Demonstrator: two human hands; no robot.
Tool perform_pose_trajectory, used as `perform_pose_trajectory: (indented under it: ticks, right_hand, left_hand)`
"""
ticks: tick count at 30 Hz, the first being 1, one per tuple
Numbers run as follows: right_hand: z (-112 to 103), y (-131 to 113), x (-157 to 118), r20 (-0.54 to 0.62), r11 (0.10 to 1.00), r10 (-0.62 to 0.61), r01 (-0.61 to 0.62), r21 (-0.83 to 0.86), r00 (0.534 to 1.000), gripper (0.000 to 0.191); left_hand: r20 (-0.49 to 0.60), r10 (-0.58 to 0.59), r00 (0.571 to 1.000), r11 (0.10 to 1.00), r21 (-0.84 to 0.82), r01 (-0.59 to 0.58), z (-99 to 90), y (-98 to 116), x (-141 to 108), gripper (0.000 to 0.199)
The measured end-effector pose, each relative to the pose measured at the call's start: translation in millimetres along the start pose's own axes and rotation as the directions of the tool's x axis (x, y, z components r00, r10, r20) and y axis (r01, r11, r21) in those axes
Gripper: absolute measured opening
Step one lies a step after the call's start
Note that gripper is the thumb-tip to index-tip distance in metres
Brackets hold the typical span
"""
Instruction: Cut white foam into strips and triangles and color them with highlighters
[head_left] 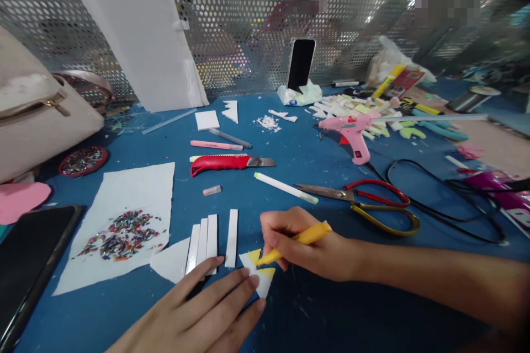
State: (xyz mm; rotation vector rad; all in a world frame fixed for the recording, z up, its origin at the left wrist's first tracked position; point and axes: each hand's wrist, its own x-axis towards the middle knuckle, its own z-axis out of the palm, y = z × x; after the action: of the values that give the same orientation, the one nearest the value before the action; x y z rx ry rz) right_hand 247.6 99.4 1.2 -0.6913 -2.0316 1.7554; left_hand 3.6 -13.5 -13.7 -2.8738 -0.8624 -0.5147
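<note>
My right hand (296, 240) is closed round a yellow marker (308, 236), its tip down on a small white cut-out piece (265, 285). Yellow colouring covers the upper parts of that piece, which has a notch in its edge. Fingers stretched out flat, my left hand (211, 309) presses the piece against the blue table. Just beyond my left fingers lie several white strips (202, 240), with one more strip (232, 238) a little apart. A white rounded piece (170, 261) rests partly under the strips. The marker's cap (212, 190) seems to lie farther back.
Scissors (348, 194), a red utility knife (223, 164) and a pink glue gun (351, 127) with a black cable lie beyond my hands. Left are paper with beads (124, 234) and a phone (37, 253). Another phone (301, 63) stands against the perforated metal panel (244, 22).
</note>
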Motion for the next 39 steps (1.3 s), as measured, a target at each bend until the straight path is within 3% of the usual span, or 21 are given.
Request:
perform_pose_trajectory:
  ticks: [3, 7, 10, 15, 20, 30, 35, 39]
  right_hand:
    - [-0.5, -0.9, -0.6, 0.061, 1.0, 0.017, -0.018, 0.006, 0.998, 0.047]
    - [-1.0, -1.6, -0.9, 0.014, 1.0, -0.001, 0.001, 0.013, 1.0, 0.045]
    - [-1.2, -1.3, -1.1, 0.068, 1.0, 0.002, -0.001, -0.009, 0.998, 0.048]
    - [-0.8, -0.2, -1.7, 0.046, 1.0, -0.003, 0.003, -0.007, 0.999, 0.047]
    - [-0.3, -0.3, -1.1, 0.03, 1.0, -0.006, 0.006, -0.004, 1.0, 0.047]
    - [-0.6, 1.0, -1.7, 0.078, 1.0, -0.018, 0.019, -0.014, 0.997, 0.05]
    - [0.4, -0.5, -0.4, -0.031, 0.998, -0.036, 0.035, -0.048, 0.999, 0.035]
    - [1.0, -0.4, 0.1, -0.04, 0.996, -0.017, 0.014, -0.088, 0.999, 0.034]
  left_hand:
    - [-0.027, -0.015, 1.0, 1.0, -0.02, 0.015, 1.2, 0.4, -2.0, 0.035]
    - [-0.035, -0.033, 0.999, 0.999, -0.029, 0.032, 1.0, 0.8, -0.2, 0.034]
    - [-0.035, -0.03, 0.999, 0.999, -0.023, 0.03, -1.0, -0.3, 2.0, 0.033]
    - [0.008, 0.001, 1.0, 1.0, -0.014, -0.001, -2.1, -1.7, 1.8, 0.036]
    - [-0.017, -0.034, 0.999, 0.999, -0.027, 0.033, 0.4, 0.3, 1.2, 0.034]
    - [-0.017, -0.039, 0.999, 0.999, -0.035, 0.038, 1.8, 0.8, -0.5, 0.035]
    - [-0.004, -0.025, 1.0, 0.999, -0.026, 0.025, 1.3, 0.8, -0.8, 0.035]
    - [-0.007, -0.028, 1.0, 0.999, -0.029, 0.028, 0.5, 0.4, 0.6, 0.034]
